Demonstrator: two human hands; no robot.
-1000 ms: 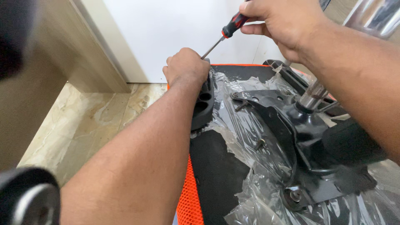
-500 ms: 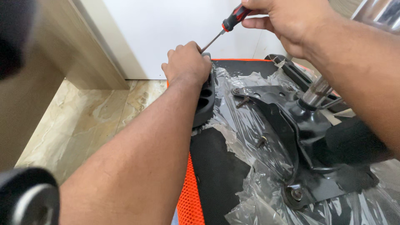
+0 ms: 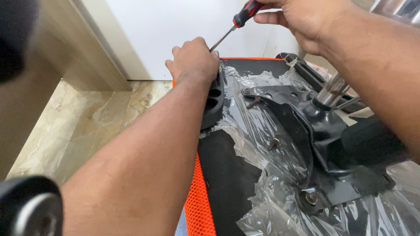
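My left hand (image 3: 193, 61) grips the top of a black plastic armrest bracket (image 3: 213, 102) at the left edge of an upturned chair seat (image 3: 227, 175). My right hand (image 3: 302, 19) holds a red-and-black screwdriver (image 3: 238, 19), its shaft slanting down to the bracket just behind my left fingers. The tip is hidden by that hand. The seat underside is black with orange mesh edging and lies under torn clear plastic wrap (image 3: 262, 131).
A black metal chair mechanism (image 3: 315, 126) with a chrome gas cylinder (image 3: 334, 89) is bolted to the seat; loose bolts (image 3: 273, 143) stick up through the plastic. Marble floor (image 3: 83, 126), a wooden panel and a white wall lie left and behind. A black caster (image 3: 28, 205) sits at bottom left.
Both hands and the screwdriver have shifted slightly upward and leftward in view; the grips stay the same.
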